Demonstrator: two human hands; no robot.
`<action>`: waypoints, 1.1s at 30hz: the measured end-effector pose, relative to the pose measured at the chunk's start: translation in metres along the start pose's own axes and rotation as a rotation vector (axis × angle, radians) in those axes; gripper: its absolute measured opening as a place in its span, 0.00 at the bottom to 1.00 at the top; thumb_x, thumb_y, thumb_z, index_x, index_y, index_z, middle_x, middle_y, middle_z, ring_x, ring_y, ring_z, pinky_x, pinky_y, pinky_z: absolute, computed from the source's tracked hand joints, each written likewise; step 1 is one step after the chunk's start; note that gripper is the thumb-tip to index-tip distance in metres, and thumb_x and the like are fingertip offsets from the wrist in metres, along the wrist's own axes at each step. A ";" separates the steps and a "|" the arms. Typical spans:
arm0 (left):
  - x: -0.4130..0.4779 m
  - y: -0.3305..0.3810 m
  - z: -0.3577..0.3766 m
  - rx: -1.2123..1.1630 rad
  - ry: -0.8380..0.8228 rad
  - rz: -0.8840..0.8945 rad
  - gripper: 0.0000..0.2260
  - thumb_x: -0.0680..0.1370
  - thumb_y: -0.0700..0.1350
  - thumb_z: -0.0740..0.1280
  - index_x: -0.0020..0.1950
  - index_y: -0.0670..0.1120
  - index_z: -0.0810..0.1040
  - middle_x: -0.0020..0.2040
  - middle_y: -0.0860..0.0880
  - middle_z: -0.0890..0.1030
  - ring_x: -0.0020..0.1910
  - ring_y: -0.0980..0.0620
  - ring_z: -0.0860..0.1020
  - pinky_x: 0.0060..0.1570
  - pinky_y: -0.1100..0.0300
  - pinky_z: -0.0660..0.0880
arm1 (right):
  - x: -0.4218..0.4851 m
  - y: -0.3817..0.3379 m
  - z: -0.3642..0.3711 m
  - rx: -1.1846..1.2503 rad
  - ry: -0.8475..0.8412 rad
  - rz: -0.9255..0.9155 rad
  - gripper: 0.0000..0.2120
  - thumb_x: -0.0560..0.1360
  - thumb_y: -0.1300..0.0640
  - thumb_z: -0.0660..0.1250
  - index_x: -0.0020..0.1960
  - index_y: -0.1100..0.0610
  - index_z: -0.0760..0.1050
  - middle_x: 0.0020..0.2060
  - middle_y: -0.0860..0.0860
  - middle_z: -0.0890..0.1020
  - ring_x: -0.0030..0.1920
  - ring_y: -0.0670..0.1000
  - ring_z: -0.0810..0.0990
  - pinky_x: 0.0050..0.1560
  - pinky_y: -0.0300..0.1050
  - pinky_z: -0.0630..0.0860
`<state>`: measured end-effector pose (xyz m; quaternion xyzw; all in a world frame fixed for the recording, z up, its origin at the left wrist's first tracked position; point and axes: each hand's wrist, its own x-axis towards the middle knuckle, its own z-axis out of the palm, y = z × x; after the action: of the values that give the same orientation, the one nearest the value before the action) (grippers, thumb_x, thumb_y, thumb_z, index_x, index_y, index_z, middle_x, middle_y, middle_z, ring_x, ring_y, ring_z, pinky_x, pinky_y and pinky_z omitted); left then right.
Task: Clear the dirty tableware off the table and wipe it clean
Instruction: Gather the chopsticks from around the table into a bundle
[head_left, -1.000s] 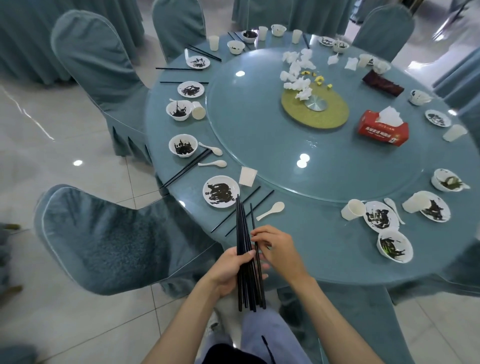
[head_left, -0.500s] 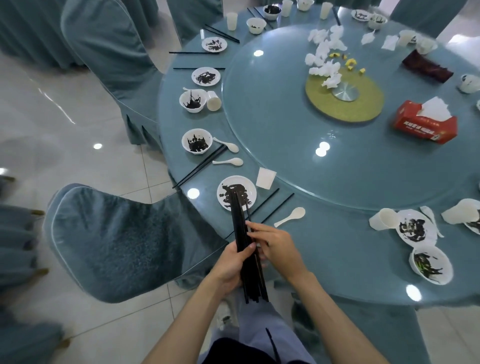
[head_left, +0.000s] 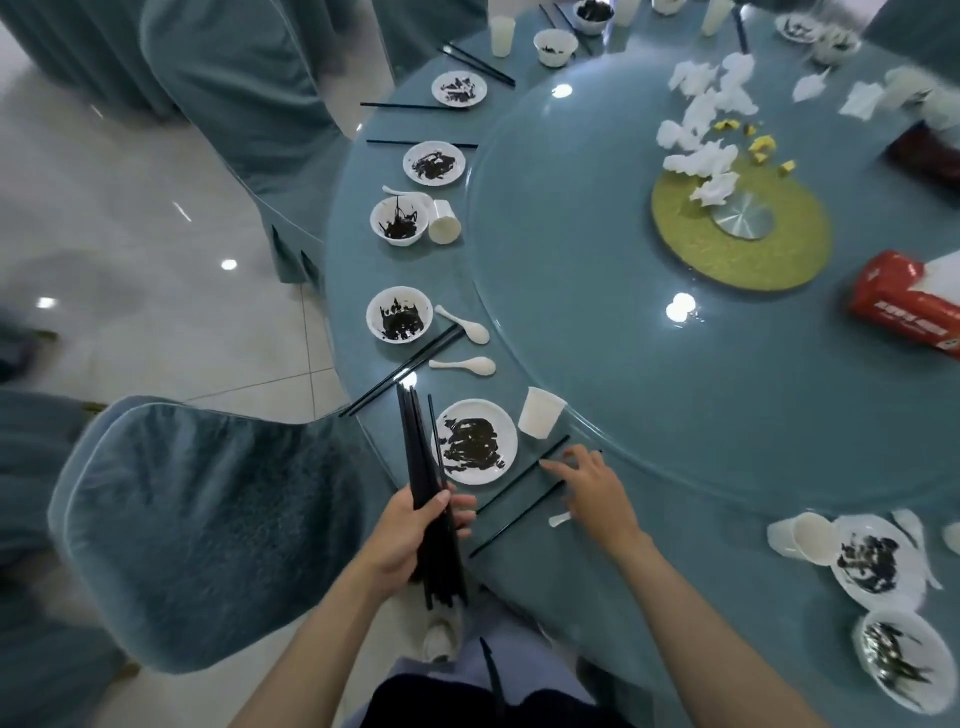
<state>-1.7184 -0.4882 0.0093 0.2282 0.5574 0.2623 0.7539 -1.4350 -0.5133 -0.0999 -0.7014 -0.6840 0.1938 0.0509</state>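
On the round table (head_left: 701, 519) the left hand (head_left: 410, 530) grips a bundle of black chopsticks (head_left: 421, 457), tips pointing away. Two loose chopsticks (head_left: 514, 522) lie just right of the dirty plate (head_left: 498, 415), slanting from near-left to far-right. The right hand (head_left: 592, 493), with fingers spread and holding nothing, lies over their far ends (plainly the nearer hand).

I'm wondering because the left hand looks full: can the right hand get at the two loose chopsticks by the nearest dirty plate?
Probably yes: the right hand lies open over the two loose chopsticks, nothing in between; the plate sits beside them, not on them.
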 end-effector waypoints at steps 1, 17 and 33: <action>0.002 0.003 0.001 -0.007 0.009 -0.001 0.06 0.85 0.35 0.60 0.60 0.35 0.74 0.49 0.38 0.86 0.44 0.45 0.85 0.42 0.53 0.84 | 0.006 0.005 0.000 -0.049 -0.025 -0.086 0.36 0.60 0.72 0.77 0.64 0.47 0.82 0.57 0.54 0.79 0.48 0.58 0.79 0.41 0.55 0.82; 0.008 0.014 0.005 -0.160 0.108 -0.065 0.08 0.85 0.35 0.60 0.62 0.35 0.75 0.56 0.34 0.84 0.48 0.42 0.85 0.44 0.52 0.85 | 0.071 0.009 -0.019 -0.333 -0.389 -0.587 0.04 0.78 0.56 0.70 0.51 0.55 0.78 0.49 0.51 0.79 0.50 0.57 0.79 0.38 0.56 0.79; 0.002 0.056 -0.025 -0.098 0.123 0.198 0.10 0.85 0.35 0.61 0.64 0.35 0.75 0.53 0.34 0.83 0.48 0.43 0.85 0.50 0.51 0.85 | 0.013 -0.036 -0.043 -0.043 -0.316 -0.077 0.06 0.84 0.52 0.61 0.57 0.54 0.71 0.54 0.50 0.76 0.52 0.56 0.78 0.44 0.50 0.69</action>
<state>-1.7502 -0.4427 0.0363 0.2286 0.5636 0.3760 0.6991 -1.4538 -0.4897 -0.0509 -0.6366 -0.7137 0.2850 -0.0648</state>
